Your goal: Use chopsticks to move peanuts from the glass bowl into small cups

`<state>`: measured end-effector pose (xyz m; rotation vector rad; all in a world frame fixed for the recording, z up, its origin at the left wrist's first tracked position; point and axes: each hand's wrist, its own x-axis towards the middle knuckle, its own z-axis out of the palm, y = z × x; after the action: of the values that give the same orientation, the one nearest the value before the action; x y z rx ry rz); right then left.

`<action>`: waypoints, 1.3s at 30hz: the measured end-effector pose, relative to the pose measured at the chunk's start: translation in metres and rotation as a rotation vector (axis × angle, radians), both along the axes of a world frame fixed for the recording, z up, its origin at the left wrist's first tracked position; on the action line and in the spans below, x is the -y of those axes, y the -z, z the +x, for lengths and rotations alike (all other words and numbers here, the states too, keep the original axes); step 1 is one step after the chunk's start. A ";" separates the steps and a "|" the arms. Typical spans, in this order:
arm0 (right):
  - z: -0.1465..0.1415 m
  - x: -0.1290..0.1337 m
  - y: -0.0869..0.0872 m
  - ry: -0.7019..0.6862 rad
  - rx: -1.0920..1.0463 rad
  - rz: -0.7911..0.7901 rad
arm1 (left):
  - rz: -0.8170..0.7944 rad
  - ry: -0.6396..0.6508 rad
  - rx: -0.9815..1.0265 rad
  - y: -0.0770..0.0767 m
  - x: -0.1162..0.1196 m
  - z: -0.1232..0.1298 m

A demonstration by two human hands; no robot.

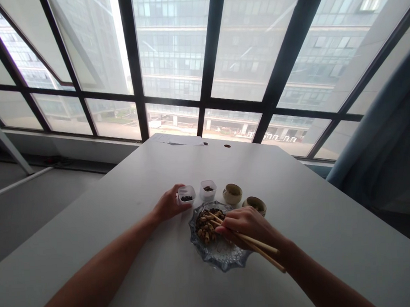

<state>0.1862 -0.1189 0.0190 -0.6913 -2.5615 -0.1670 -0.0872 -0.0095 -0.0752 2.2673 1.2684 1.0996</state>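
Observation:
My left hand (169, 203) is wrapped round a small clear plastic container (189, 191) with dark bits at its bottom. In my right hand (250, 222) is a pair of wooden chopsticks (261, 246), their tips down among the mixed nuts or dried pieces (205, 229) in a scalloped glass dish (226, 263). Whether the tips grip a piece is too small to tell. A second clear container (208, 194), holding some dark bits, stands just behind the dish. Right of it are a tan ceramic cup (232, 197) and another cup (259, 204), partly hidden by my right hand.
The white table (157, 284) extends toward the windows. Sheets of paper (185, 140) lie at its far end, beside two round holes. A blue-grey curtain (371, 126) hangs on the right. At the left is a white metal frame (10, 145).

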 end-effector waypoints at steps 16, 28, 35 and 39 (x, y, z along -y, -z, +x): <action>0.039 -0.014 0.048 0.536 -1.487 -0.959 | -0.012 -0.021 0.005 0.000 0.000 0.001; 0.040 -0.011 0.066 0.574 -1.732 -1.035 | -0.024 -0.016 0.015 0.000 0.001 -0.002; 0.040 0.006 0.067 0.513 -1.407 -0.627 | -0.019 -0.027 0.011 -0.001 0.002 -0.003; 0.042 0.021 0.061 0.268 -0.833 -0.164 | -0.015 -0.012 0.023 0.000 0.001 -0.002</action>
<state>0.2278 -0.1395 -0.0421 -0.9233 -1.6939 0.2117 -0.0895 -0.0108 -0.0748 2.2329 1.2784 1.1132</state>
